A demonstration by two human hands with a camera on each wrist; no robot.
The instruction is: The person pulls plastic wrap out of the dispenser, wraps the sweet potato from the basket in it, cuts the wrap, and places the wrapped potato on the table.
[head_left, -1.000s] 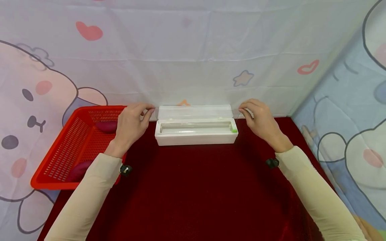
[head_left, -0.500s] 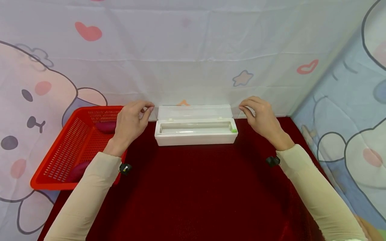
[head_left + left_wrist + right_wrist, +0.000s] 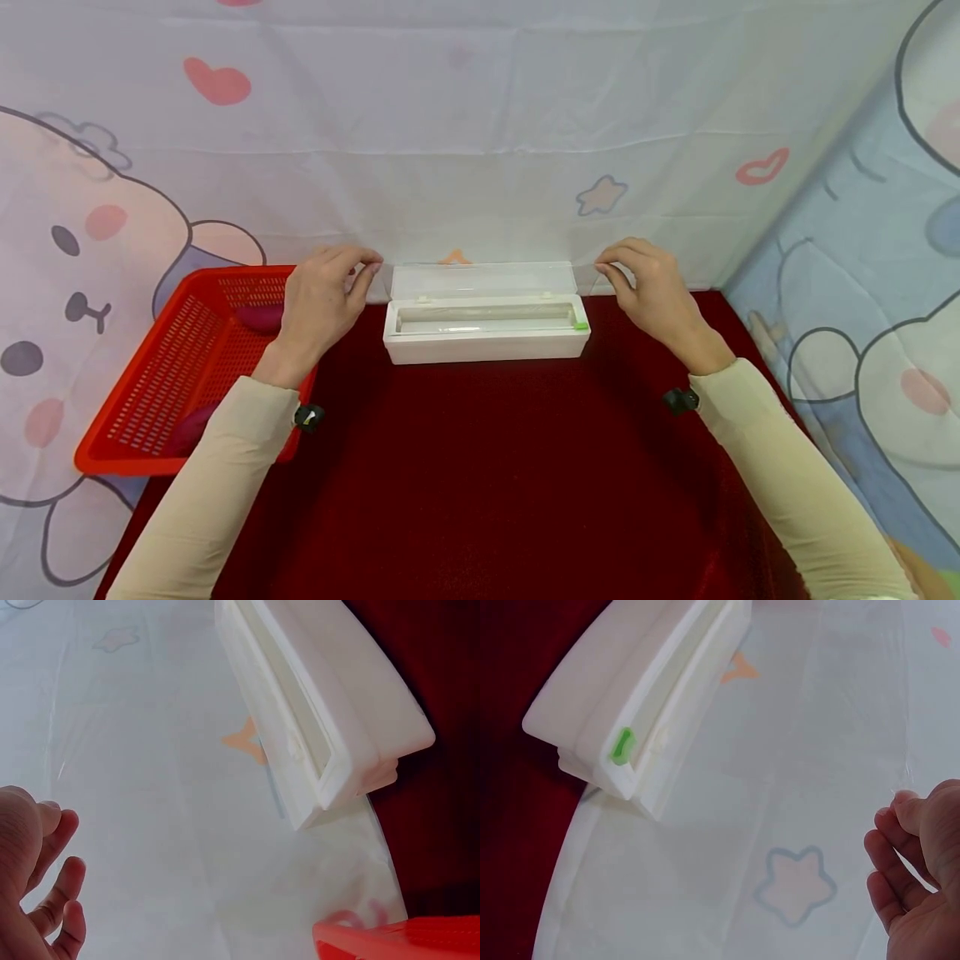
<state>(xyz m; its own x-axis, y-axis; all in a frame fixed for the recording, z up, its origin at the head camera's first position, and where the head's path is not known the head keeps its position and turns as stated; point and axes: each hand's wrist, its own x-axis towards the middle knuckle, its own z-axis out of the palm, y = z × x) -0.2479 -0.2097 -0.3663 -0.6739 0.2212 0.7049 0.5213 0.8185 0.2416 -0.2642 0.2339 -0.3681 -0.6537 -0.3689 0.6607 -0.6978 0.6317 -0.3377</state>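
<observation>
Head view: a clear film (image 3: 383, 282) is stretched between the left hand (image 3: 324, 300) and the right hand (image 3: 652, 292), pinched by both, beyond an open white box (image 3: 486, 347) at the far middle of a red cloth (image 3: 480, 467); a red basket (image 3: 123, 463) is seen at left. Left wrist view: the film is shown faintly, the outer fingers loosely bent. Right wrist view: the film's corner is gripped by thumb and forefinger, apart from the box's green piece (image 3: 622, 746).
</observation>
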